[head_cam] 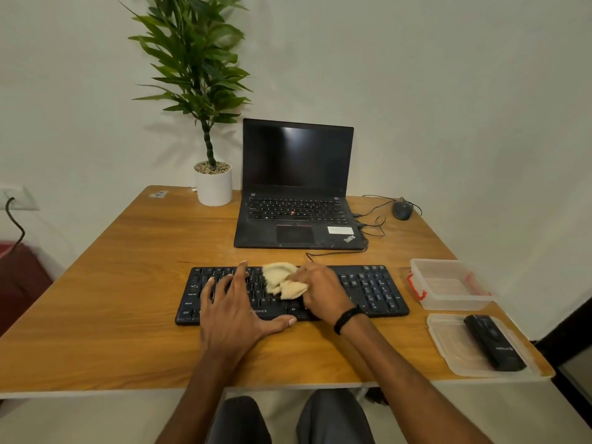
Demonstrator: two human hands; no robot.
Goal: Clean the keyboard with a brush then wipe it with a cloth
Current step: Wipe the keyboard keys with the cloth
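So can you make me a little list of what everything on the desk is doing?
left hand: spread flat on the keyboard, over its left keys
right hand: grips a beige cloth on the middle keys
laptop: open behind the keyboard, screen dark
tub: clear, red clips, right of the keyboard
lid: near the tub, a black oblong thing lies on it
plant: white pot, back left

One keyboard point(368, 290), one cloth point(282, 280), one laptop point(296, 193), one mouse point(402, 210), one plant point(205, 91), one tub point(455, 303), one lid point(448, 347).

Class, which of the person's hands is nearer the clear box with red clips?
Right. The right hand, gripping the cloth on the keyboard's middle, is closer to the box; the left hand lies flat farther left.
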